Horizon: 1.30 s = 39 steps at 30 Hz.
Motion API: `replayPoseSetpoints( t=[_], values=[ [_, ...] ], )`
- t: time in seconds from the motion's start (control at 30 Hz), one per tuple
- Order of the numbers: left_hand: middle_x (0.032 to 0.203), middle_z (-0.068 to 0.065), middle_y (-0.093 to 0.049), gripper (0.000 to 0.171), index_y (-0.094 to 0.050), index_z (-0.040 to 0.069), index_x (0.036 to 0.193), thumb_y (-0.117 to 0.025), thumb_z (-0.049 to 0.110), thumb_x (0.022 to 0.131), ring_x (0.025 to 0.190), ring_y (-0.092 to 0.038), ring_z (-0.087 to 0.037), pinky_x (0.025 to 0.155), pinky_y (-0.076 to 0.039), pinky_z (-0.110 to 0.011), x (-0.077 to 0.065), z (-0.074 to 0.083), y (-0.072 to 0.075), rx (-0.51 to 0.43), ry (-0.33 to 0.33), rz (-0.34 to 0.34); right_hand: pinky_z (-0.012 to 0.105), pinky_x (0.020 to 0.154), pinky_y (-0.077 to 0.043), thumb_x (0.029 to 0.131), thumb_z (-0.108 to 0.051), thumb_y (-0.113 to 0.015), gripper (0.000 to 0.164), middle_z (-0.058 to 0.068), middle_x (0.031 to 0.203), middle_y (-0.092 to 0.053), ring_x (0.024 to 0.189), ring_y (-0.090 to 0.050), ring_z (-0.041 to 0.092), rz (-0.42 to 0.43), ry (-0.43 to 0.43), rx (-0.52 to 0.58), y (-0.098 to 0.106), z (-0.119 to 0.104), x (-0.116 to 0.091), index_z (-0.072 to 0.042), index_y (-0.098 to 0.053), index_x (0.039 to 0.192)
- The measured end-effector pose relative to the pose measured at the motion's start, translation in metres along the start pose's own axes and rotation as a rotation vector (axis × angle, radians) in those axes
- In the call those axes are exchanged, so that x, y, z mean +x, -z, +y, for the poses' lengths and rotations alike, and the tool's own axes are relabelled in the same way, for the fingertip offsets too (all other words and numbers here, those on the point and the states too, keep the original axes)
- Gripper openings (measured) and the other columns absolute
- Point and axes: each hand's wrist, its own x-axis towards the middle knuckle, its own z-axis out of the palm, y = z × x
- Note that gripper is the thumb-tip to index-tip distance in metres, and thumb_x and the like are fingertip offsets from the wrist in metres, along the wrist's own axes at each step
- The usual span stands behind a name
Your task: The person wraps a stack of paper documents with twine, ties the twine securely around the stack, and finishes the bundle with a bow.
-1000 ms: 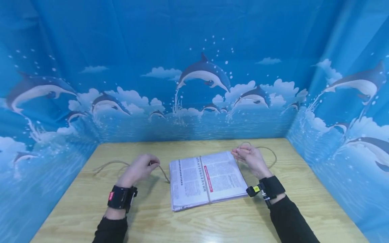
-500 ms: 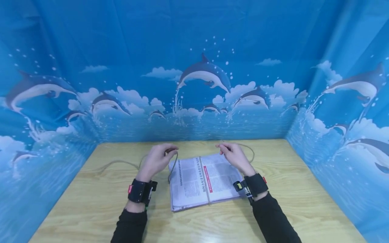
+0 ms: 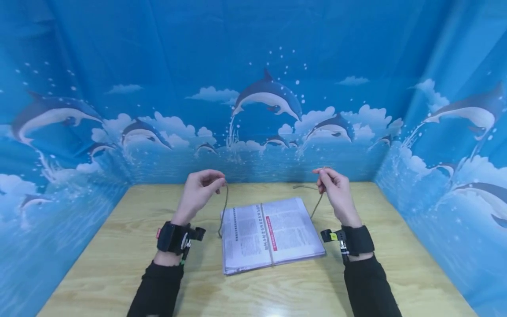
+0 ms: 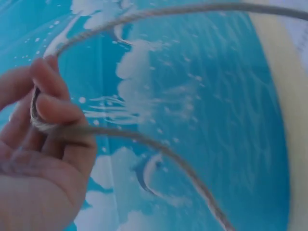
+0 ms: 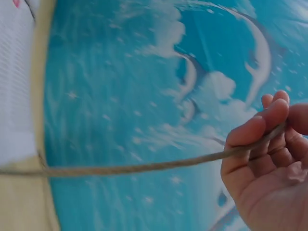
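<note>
A flat stack of newspapers [image 3: 243,237] lies on the table, with a cord running over its top from back to front. Above its far left corner, my left hand [image 3: 200,191] pinches one length of the cord [image 3: 225,207], which hangs down to the stack's left side. The left wrist view shows this cord [image 4: 192,175] bent around the fingers, two stretches leading away. Beyond the stack's far right corner, my right hand [image 3: 336,193] pinches the other length, which slopes down to the right edge. That cord [image 5: 134,168] looks nearly straight in the right wrist view.
The wooden table [image 3: 119,255] extends around the stack on all sides. A blue dolphin-print curtain [image 3: 253,110] stands behind the table and along both sides. A short free piece of cord [image 3: 305,186] sticks out to the left of my right hand.
Both hands have lifted off the table level with the cord lengths. The left hand moved right and up. The right hand swung left over the stack, then back right and higher.
</note>
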Motion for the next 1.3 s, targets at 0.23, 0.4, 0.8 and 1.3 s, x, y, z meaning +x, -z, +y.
replayPoseSetpoints(
  t=[0.23, 0.4, 0.8, 1.3],
  values=[
    [0.102, -0.014, -0.07, 0.022, -0.068, 0.012, 0.114, -0.061, 0.026, 0.098, 0.087, -0.065, -0.031, 0.065, -0.048, -0.029, 0.041, 0.036, -0.002, -0.068, -0.005, -0.045, 0.022, 0.052, -0.043, 0.102, -0.031, -0.05, 0.037, 0.001, 0.075, -0.056, 0.059, -0.048, 0.011, 0.142, 0.036, 0.141, 0.025, -0.014, -0.005, 0.0, -0.064, 0.115],
    [0.101, -0.015, -0.069, 0.02, -0.068, 0.012, 0.114, -0.059, 0.022, 0.099, 0.089, -0.064, -0.031, 0.067, -0.048, -0.028, 0.066, 0.057, -0.022, -0.109, -0.033, -0.131, 0.024, 0.044, -0.029, 0.102, -0.031, -0.049, 0.041, -0.002, 0.072, -0.054, 0.048, -0.035, 0.01, 0.171, 0.0, 0.161, 0.032, -0.014, -0.008, 0.005, -0.06, 0.118],
    [0.115, -0.005, -0.069, 0.028, -0.063, 0.013, 0.127, -0.057, 0.021, 0.1, 0.105, -0.065, -0.02, 0.089, -0.051, -0.033, 0.097, 0.094, -0.079, -0.142, -0.112, -0.234, 0.023, 0.042, -0.031, 0.101, -0.03, -0.052, 0.033, 0.0, 0.068, -0.057, 0.047, -0.039, 0.011, 0.31, -0.013, 0.184, 0.052, -0.017, -0.008, -0.003, -0.065, 0.115],
    [0.156, -0.001, -0.038, 0.075, -0.028, 0.029, 0.154, -0.03, 0.074, 0.093, 0.142, -0.038, -0.023, 0.113, -0.034, -0.05, 0.103, 0.101, -0.159, 0.366, 0.005, -0.6, 0.023, 0.042, -0.031, 0.101, -0.03, -0.052, 0.035, -0.001, 0.068, -0.059, 0.049, -0.04, 0.011, 0.296, -0.027, 0.159, 0.05, -0.017, -0.007, -0.002, -0.064, 0.117]
  ],
)
